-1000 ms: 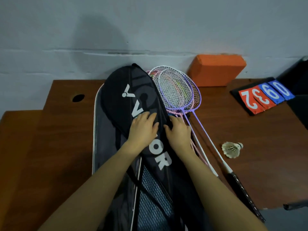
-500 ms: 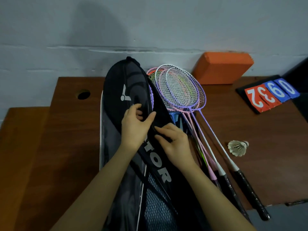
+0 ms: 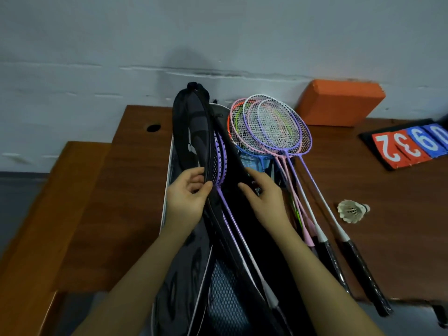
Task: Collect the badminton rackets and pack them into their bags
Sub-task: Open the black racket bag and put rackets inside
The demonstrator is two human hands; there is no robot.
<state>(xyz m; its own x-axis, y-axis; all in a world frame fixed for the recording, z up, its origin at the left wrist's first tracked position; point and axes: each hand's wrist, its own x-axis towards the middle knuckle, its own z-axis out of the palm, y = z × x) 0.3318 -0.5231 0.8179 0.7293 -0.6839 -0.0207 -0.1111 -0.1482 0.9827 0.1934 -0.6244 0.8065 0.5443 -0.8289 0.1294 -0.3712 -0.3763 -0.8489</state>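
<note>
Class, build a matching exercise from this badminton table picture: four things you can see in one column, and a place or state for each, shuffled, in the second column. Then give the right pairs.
Column one:
1. shuttlecock
2. orange block
3. left hand
4. score cards

Column two:
A. against the wall, behind the loose rackets
B. on the table's far right edge, red and blue
C. pinching the raised flap of the black racket bag
D. lying alone on the wood, right of the racket shafts

Pairs: 1-D, 2-A, 3-C, 4-B
</note>
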